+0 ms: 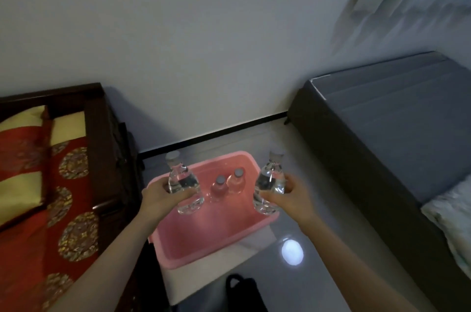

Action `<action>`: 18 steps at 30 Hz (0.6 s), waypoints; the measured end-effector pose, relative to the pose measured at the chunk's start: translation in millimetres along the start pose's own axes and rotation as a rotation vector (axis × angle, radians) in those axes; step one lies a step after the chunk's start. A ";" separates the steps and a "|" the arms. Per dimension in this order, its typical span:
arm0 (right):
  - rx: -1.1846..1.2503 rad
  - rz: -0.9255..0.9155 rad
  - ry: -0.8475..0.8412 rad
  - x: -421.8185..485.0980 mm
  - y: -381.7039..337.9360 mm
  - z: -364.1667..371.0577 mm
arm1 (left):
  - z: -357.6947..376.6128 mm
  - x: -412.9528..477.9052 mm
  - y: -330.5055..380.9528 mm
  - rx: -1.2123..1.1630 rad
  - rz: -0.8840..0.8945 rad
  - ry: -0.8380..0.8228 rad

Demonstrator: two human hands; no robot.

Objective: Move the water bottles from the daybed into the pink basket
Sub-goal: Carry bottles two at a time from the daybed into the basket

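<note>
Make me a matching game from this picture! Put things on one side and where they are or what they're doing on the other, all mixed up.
Things:
1. pink basket
2. left hand and right hand
3. two capped bottles
4. red cushion

Places or states:
a. standing inside the basket
b. sitting on the floor
c. lying on the daybed
d. gripping the left bottle and the right bottle

Pairs: 1-b, 2-d, 3-a, 4-c.
</note>
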State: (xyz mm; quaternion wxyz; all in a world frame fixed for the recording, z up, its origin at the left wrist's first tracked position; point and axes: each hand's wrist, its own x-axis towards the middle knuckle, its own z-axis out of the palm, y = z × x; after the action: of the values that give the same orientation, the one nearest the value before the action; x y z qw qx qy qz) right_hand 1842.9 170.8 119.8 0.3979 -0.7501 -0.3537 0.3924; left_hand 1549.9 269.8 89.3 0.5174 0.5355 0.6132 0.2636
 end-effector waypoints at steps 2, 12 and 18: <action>-0.003 0.021 -0.024 20.3 3.5 1.9 | 10.4 5.4 -2.5 -0.012 -0.017 0.030; -0.105 0.103 -0.154 98.8 58.2 52.3 | 68.4 41.7 -48.8 -0.013 -0.201 0.097; -0.256 0.090 -0.118 101.4 85.7 95.2 | 92.1 59.8 -89.9 0.032 -0.220 0.083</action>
State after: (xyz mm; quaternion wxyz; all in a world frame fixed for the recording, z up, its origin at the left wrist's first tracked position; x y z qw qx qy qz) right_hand 1823.6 249.5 -22.1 0.2595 -0.7854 -0.3895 0.4051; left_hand 1606.4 278.3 -40.6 0.5086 0.4619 0.6933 0.2174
